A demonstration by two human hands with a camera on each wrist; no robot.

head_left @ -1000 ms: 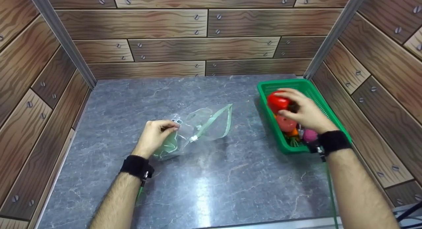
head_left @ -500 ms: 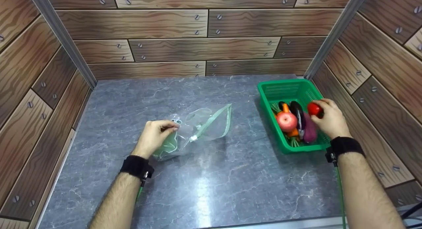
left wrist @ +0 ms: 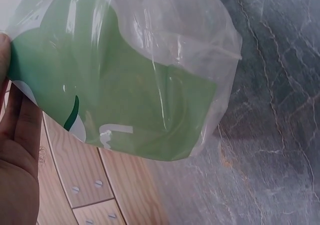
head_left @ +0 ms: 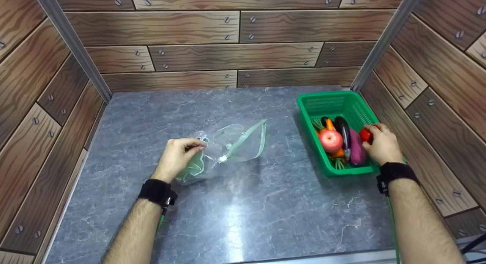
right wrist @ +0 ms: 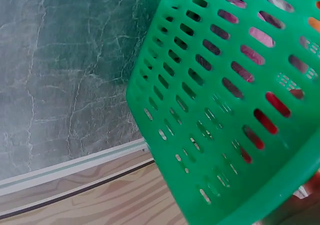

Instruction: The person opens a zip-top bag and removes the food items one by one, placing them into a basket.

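Observation:
My left hand [head_left: 178, 157] pinches the edge of a clear zip bag [head_left: 207, 169] with green print, between thumb and fingertips. The bag's green-edged mouth [head_left: 243, 140] gapes toward the right. In the left wrist view, the bag's printed panel [left wrist: 125, 90] hangs beside the fingers. My right hand [head_left: 382, 145] grips a shiny red vegetable [head_left: 365, 135] at the right side of the green basket [head_left: 326, 169], its fingers partly covering it. Through the basket's slots in the right wrist view, red shows [right wrist: 265, 121] behind the wall, and part of my hand appears at the lower right corner.
Inside the basket lie a pinkish-red apple [head_left: 330, 141], a dark eggplant [head_left: 343, 131], a purple eggplant [head_left: 357, 148] and orange carrots [head_left: 337, 154] with green tops. Wood-patterned walls [head_left: 429, 104] enclose the grey marbled table [head_left: 265, 214] at the back and sides.
My right hand has carried the red vegetable from the basket's left part over to its right side, then lowered it slightly. The left hand and bag have stayed in place.

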